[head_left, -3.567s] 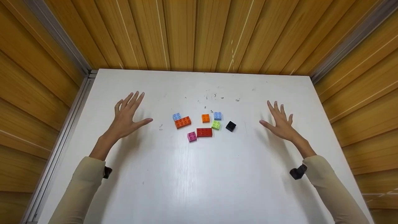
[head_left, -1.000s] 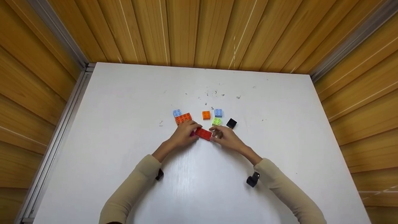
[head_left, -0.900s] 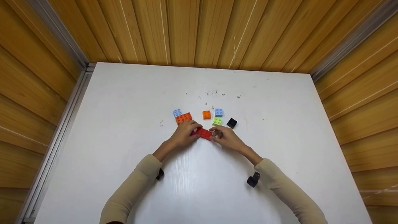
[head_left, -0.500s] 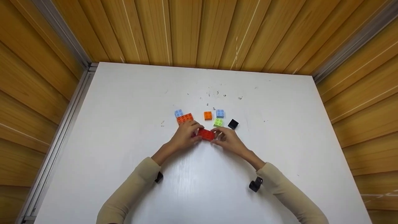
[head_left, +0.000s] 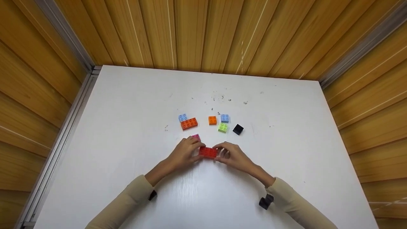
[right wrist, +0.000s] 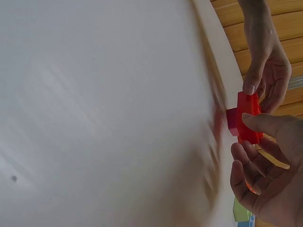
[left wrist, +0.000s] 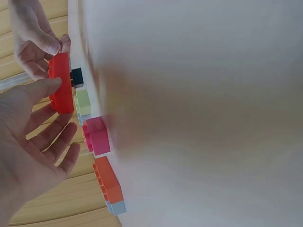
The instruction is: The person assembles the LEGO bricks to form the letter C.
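Observation:
A red toy brick (head_left: 208,152), long with two rows of studs, is held between both hands in front of the other bricks. My left hand (head_left: 184,152) pinches its left end, and the left wrist view has the thumb flat on the side of the brick. The right end is pinched by my right hand (head_left: 233,156), whose other fingers curl loosely below in the right wrist view. In both wrist views the brick appears raised off the table. Just beyond the left fingers lies a pink brick (head_left: 196,137), partly hidden by them in the head view.
Farther back on the white table (head_left: 133,105) lie a long orange-red brick (head_left: 189,123), a light blue brick (head_left: 182,117) touching it, an orange brick (head_left: 212,120), another light blue brick (head_left: 224,118), a lime brick (head_left: 223,128) and a black brick (head_left: 238,129). Wooden panels (head_left: 190,35) wall the back and sides.
From apart, both hands came together and took hold of the red brick. Over the last half second they drew it toward the person, away from the pink brick, which now shows more.

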{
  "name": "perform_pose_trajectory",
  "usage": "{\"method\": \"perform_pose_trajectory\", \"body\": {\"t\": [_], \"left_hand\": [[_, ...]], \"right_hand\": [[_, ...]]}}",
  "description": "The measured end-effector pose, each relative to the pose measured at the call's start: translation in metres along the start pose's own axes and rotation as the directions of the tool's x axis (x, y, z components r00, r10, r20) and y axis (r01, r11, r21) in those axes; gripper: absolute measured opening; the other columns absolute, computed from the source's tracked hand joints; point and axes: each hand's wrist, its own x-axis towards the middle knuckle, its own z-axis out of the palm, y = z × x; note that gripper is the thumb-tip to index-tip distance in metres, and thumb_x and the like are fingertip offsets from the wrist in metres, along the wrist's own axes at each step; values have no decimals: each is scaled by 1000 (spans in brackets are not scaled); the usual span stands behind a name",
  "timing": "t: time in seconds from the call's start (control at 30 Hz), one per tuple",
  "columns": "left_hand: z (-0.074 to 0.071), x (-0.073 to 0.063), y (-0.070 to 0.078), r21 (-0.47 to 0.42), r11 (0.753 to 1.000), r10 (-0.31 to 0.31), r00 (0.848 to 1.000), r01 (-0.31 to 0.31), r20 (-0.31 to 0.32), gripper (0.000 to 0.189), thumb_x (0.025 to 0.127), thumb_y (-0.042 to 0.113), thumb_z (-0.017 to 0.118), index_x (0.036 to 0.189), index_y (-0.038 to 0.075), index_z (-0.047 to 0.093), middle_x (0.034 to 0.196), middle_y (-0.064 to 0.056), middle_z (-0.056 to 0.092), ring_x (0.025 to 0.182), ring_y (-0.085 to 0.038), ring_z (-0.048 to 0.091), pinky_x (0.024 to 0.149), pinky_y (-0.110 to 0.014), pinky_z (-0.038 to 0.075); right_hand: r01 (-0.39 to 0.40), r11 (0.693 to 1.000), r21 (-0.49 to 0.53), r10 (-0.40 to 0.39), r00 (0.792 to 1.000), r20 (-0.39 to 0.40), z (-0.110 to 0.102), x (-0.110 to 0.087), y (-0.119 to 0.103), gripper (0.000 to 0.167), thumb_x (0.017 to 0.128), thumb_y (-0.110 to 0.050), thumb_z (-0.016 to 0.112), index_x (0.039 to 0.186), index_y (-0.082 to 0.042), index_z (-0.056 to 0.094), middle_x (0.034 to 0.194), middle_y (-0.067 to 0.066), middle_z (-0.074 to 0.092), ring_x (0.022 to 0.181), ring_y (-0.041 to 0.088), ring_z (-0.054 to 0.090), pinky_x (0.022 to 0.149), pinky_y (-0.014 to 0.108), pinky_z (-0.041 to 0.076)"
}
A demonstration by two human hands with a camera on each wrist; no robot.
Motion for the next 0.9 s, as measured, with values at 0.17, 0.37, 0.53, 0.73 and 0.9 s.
{"method": "perform_pose_trajectory", "body": {"t": [0.17, 0.37, 0.53, 0.73, 0.9], "left_hand": [[5, -11, -2, -48, 998, -36, 997, 40, 66, 37, 90, 24, 79, 123, 10, 71, 126, -11, 70, 113, -27, 65, 95, -43, 55], [7, -17, -7, -98, 992, -69, 994, 78, 90, 36, 90, 22, 79, 123, 9, 71, 130, -13, 69, 107, -25, 68, 92, -41, 58], [7, -18, -8, -111, 987, -100, 989, 112, 112, 36, 90, 22, 79, 123, 9, 71, 130, -12, 69, 106, -24, 68, 92, -40, 58], [6, -16, -9, -119, 983, -129, 984, 143, 121, 34, 91, 21, 78, 122, 10, 71, 127, -9, 70, 101, -21, 66, 88, -38, 57], [7, -17, -10, -128, 982, -126, 985, 141, 117, 33, 91, 21, 77, 122, 9, 71, 124, -9, 70, 102, -22, 66, 88, -39, 57]], "right_hand": [[-23, 999, -26, 24, 999, 24, 12, -5, 1, 40, 89, -15, 79, 126, -7, 67, 110, 8, 71, 88, 19, 63, 76, 21, 51], [-2, 998, -70, 4, 1000, 20, 21, -5, 0, 38, 90, -16, 79, 125, -6, 67, 108, 11, 69, 84, 22, 63, 72, 23, 51], [-7, 995, -95, 9, 1000, 30, 22, -4, -4, 39, 91, -16, 78, 126, -6, 67, 108, 11, 68, 85, 22, 63, 73, 23, 50], [-7, 995, -95, 9, 1000, 19, 5, -1, -6, 41, 91, -13, 76, 129, -1, 65, 113, 15, 68, 88, 25, 66, 77, 29, 55], [-33, 993, -117, 20, 994, -104, -24, 0, 2, 37, 93, -10, 74, 127, 2, 65, 114, 20, 67, 92, 27, 68, 78, 34, 58]]}}
